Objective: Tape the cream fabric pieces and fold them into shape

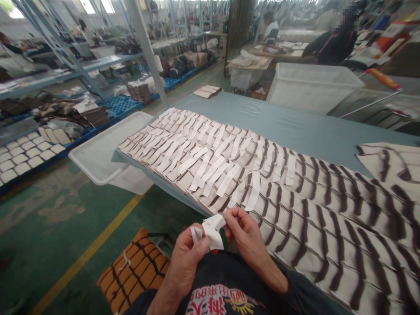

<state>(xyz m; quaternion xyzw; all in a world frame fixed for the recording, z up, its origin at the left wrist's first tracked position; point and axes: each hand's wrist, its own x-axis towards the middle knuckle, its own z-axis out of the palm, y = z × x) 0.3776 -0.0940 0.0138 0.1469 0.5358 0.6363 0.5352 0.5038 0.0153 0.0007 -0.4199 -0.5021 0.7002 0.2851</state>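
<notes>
Both hands are close together at the table's near edge, in front of my dark apron. My left hand (pixel 188 249) pinches a small bundle of white strips (pixel 213 234) between thumb and fingers. The fingertips of my right hand (pixel 241 225) are closed on the upper right end of the same white material. Overlapping cream fabric pieces with dark brown edges (pixel 308 218) lie in long rows across the blue-green table cover (pixel 236 109). Single white strips (pixel 229 179) rest on the pieces in the middle and far left part of the rows.
A white plastic bin (pixel 315 87) stands behind the table, another (pixel 95 153) at its left. An orange checked cushion (pixel 134 271) is at lower left. More fabric (pixel 393 166) lies at right, a small stack (pixel 207 91) at the far end. A person (pixel 337 39) is at upper right.
</notes>
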